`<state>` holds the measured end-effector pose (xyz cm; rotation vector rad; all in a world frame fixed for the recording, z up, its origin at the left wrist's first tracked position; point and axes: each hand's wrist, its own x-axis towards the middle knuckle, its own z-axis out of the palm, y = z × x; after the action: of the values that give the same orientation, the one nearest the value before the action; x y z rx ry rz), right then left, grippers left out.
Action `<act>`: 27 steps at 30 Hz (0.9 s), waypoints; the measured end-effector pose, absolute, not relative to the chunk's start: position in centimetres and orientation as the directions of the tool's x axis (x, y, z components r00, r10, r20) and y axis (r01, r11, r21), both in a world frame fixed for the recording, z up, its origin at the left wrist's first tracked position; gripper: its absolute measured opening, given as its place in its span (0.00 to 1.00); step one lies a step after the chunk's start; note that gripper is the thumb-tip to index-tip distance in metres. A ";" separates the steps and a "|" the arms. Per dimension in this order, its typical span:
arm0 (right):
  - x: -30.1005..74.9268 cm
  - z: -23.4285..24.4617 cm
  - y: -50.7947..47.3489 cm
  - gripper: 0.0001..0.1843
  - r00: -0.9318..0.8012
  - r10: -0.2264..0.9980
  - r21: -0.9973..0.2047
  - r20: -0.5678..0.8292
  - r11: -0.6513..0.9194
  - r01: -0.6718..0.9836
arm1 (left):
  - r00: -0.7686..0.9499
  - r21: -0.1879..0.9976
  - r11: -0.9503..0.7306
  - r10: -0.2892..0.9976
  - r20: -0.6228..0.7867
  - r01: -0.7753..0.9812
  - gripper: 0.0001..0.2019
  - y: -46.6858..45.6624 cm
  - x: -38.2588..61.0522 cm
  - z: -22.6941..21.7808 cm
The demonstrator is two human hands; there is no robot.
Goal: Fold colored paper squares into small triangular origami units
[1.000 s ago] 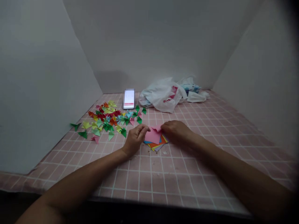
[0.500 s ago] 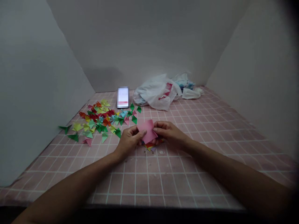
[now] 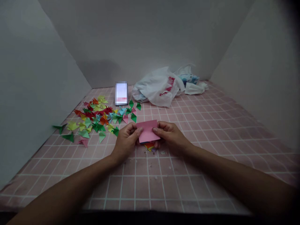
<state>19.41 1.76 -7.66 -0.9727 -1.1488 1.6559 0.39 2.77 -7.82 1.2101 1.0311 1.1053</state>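
Note:
A pink sheet of paper [image 3: 149, 132] is stretched between my two hands above the table. My left hand [image 3: 128, 137] pinches its left edge, thumb on top. On the right edge, my right hand [image 3: 172, 136] grips it the same way, with fingers underneath. Below the sheet, partly hidden, lie several coloured paper sheets [image 3: 149, 147], orange, yellow and purple among them. Small white bits are scattered on the cloth close by.
Many folded paper pieces [image 3: 96, 126] in red, yellow, green, blue and pink spread over the left side. Behind them stands a lit phone [image 3: 121, 93]. A white plastic bag [image 3: 156, 87] and another bag [image 3: 189, 79] lie at the back. A pink checked tablecloth [image 3: 201, 125] covers the table.
The pink sheet has been turned from a tilt to nearly level, and my right hand now grips its right edge with the thumb on top. The view has shifted slightly.

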 end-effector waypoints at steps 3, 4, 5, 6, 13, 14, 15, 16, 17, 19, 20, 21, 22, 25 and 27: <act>19.3 -7.7 1.7 0.14 -0.268 0.959 -0.967 -0.093 -0.151 -0.203 | 0.208 0.988 0.049 0.978 -0.019 -0.143 0.19 2.8 0.5 -7.8; 19.3 -7.8 1.7 0.13 -0.259 0.962 -0.968 -0.085 -0.141 -0.207 | 0.218 0.987 0.056 0.976 -0.021 -0.153 0.19 2.8 0.5 -7.7; 19.3 -7.8 1.7 0.13 -0.257 0.963 -0.966 -0.078 -0.137 -0.218 | 0.223 0.986 0.058 0.975 -0.022 -0.155 0.18 2.7 0.6 -7.5; 19.3 -7.8 1.7 0.14 -0.257 0.964 -0.962 -0.070 -0.134 -0.240 | 0.223 0.988 0.055 0.975 -0.022 -0.145 0.16 2.7 0.6 -7.4; 19.1 -7.8 2.1 0.06 -0.169 0.983 -0.957 0.073 0.021 -0.290 | 0.177 0.982 -0.183 0.966 0.190 -0.055 0.03 2.7 0.1 -6.5; 19.1 -7.8 2.1 0.05 -0.155 0.983 -0.959 0.096 0.050 -0.279 | 0.176 0.976 -0.214 0.960 0.217 -0.037 0.02 2.7 0.1 -6.5; 19.1 -7.8 2.1 0.04 -0.143 0.983 -0.961 0.116 0.074 -0.267 | 0.176 0.970 -0.242 0.954 0.243 -0.022 0.02 2.7 0.0 -6.5; 19.1 -7.7 2.1 0.04 -0.138 0.982 -0.963 0.131 0.093 -0.251 | 0.180 0.963 -0.269 0.947 0.266 -0.008 0.03 2.7 0.0 -6.6; 19.1 -7.8 2.1 0.04 -0.134 0.980 -0.966 0.146 0.112 -0.231 | 0.184 0.955 -0.295 0.940 0.289 0.005 0.04 2.7 -0.1 -6.7; 19.1 -7.8 2.0 0.05 -0.126 0.974 -0.968 0.189 0.163 -0.189 | 0.188 0.936 -0.349 0.923 0.337 0.035 0.05 2.8 -0.2 -6.9; 19.2 -7.9 2.0 0.05 -0.124 0.969 -0.968 0.212 0.191 -0.164 | 0.193 0.925 -0.375 0.913 0.360 0.051 0.06 2.8 -0.3 -7.0; 19.2 -8.0 1.9 0.05 -0.127 0.964 -0.967 0.235 0.218 -0.134 | 0.201 0.914 -0.401 0.902 0.381 0.065 0.07 2.8 -0.3 -7.0; 19.3 -8.1 1.8 0.05 -0.128 0.959 -0.965 0.254 0.242 -0.098 | 0.209 0.902 -0.425 0.891 0.402 0.078 0.08 2.8 -0.4 -7.1; 19.5 -8.1 1.7 0.04 -0.112 0.944 -0.948 0.309 0.315 0.038 | 0.226 0.866 -0.488 0.860 0.457 0.106 0.09 2.9 -0.5 -7.1; 19.6 -8.1 1.7 0.04 -0.113 0.935 -0.934 0.336 0.347 0.089 | 0.225 0.866 -0.487 0.862 0.455 0.117 0.08 2.9 -0.5 -7.0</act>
<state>19.60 1.66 -8.06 -0.9730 -1.5030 0.9590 -0.50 2.91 -7.05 1.7840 0.9084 1.3205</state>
